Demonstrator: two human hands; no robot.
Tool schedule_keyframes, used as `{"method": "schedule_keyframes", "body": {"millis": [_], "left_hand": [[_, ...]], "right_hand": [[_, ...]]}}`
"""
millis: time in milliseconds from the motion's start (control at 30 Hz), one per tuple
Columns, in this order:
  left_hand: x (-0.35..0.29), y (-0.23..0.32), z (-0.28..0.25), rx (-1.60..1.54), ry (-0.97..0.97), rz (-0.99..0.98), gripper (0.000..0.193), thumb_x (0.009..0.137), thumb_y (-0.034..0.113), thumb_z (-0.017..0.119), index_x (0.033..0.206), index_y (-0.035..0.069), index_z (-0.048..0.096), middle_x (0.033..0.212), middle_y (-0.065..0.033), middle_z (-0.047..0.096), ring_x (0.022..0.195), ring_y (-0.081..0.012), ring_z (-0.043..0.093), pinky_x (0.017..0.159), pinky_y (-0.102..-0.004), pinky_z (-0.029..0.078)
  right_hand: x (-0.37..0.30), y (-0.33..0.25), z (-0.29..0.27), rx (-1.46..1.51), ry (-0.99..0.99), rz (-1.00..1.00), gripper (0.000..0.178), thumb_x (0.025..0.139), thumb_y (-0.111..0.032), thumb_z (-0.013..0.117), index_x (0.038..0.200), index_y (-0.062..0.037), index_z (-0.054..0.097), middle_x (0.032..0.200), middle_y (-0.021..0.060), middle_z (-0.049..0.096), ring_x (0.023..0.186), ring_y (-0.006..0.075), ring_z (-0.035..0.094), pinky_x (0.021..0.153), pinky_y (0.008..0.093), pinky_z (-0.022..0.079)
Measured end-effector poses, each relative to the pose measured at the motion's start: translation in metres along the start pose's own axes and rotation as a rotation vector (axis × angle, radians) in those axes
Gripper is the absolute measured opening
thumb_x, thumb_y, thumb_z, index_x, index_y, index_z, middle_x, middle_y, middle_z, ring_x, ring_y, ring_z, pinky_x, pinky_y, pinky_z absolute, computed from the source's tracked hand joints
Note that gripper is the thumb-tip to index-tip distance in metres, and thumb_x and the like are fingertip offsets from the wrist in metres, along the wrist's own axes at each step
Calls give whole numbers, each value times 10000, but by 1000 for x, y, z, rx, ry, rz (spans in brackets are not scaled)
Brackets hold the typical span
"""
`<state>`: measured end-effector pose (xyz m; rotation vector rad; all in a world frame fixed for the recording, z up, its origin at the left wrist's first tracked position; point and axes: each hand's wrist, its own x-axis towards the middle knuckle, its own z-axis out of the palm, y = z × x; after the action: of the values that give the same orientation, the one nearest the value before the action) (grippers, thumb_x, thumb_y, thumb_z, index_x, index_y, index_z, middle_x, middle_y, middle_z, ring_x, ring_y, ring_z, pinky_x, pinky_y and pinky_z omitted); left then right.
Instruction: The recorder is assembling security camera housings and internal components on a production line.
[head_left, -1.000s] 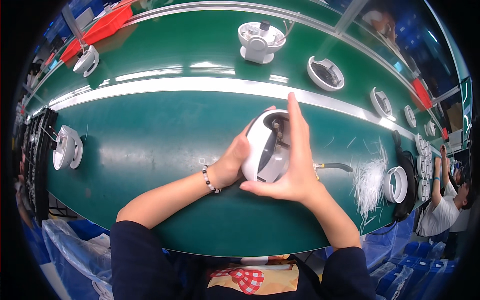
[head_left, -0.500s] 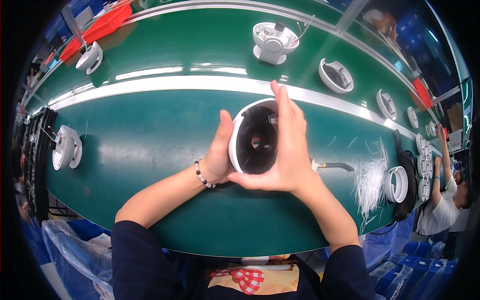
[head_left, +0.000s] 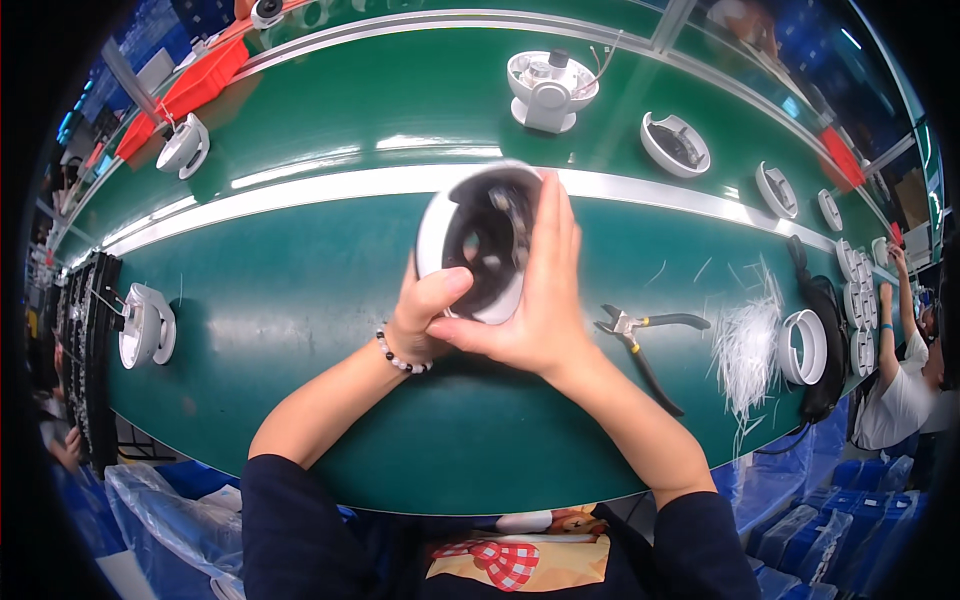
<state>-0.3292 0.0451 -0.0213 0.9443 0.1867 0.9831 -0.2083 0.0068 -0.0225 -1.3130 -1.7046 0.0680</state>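
Observation:
A white round housing [head_left: 478, 268] with a glossy dark inside is held up between my two hands above the green bench. My left hand [head_left: 420, 315], below a beaded bracelet, grips its lower left side, with the thumb over the rim. Along the right side lie the straight fingers of my right hand [head_left: 545, 290], its thumb under the lower rim. The housing is tilted, with its open face toward me; its underside is hidden. Just right of my right wrist, diagonal cutters [head_left: 625, 325] with black and yellow handles lie with their handles spread.
Clipped white strips [head_left: 745, 350] are heaped at right, beside a white ring [head_left: 803, 347] and a black bag [head_left: 825, 330]. A white assembly [head_left: 147, 326] stands at left. Beyond the metal strip [head_left: 380, 185], several white housings [head_left: 676, 145] sit on the belt. A co-worker [head_left: 900, 370] works far right.
Both hands have carried the housing slightly left and tipped it further. My left thumb has come down over its rim. The cutters, mostly covered before, now show fully.

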Motion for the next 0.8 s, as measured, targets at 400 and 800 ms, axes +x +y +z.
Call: {"method": "schedule_keyframes", "body": {"millis": [400, 800], "left_hand": [[13, 46, -14, 121, 191, 167, 511, 798, 283, 405, 1171, -66, 417, 1118, -183, 523, 1015, -263, 530, 900, -368, 417], [-1, 43, -25, 1293, -324, 615, 555, 620, 114, 670, 1127, -13, 483, 1083, -155, 562, 946, -281, 582, 769, -323, 497]], "right_hand": [[13, -15, 11, 677, 88, 276, 850, 799, -383, 532, 1309, 62, 17, 1150, 202, 440, 1029, 230, 458, 915, 330, 331], [16, 32, 13, 1076, 219, 540, 527, 877, -360, 231, 618, 6, 506, 629, 75, 453, 624, 162, 431, 613, 252, 333]]}}
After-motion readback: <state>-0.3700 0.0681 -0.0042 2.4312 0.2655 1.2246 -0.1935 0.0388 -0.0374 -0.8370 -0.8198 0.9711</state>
